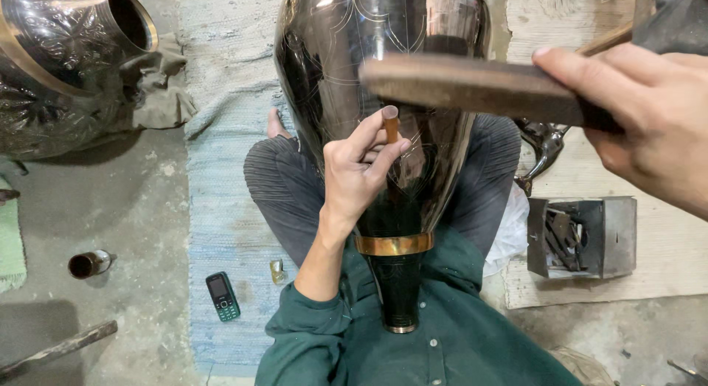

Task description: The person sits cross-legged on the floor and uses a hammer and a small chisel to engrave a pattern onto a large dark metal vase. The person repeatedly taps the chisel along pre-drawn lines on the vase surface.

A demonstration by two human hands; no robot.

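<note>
Against the dark vase (346, 84), left fingers (369, 146) pinch a punch (391, 128); right hand (649, 113) grips a mallet (472, 84).

Dressed in a dark green long-sleeved button-front shirt (442, 349) of soft cloth, with 2 small pale buttons showing down the front placket. Left sleeve pushed up past the wrist, bunched in folds near the elbow. Dark grey finely ribbed trousers (276, 187) over both legs. Bare left hand (361, 172), bare right hand (649, 113), no rings, no watch. 1 bare foot (276, 125).
</note>
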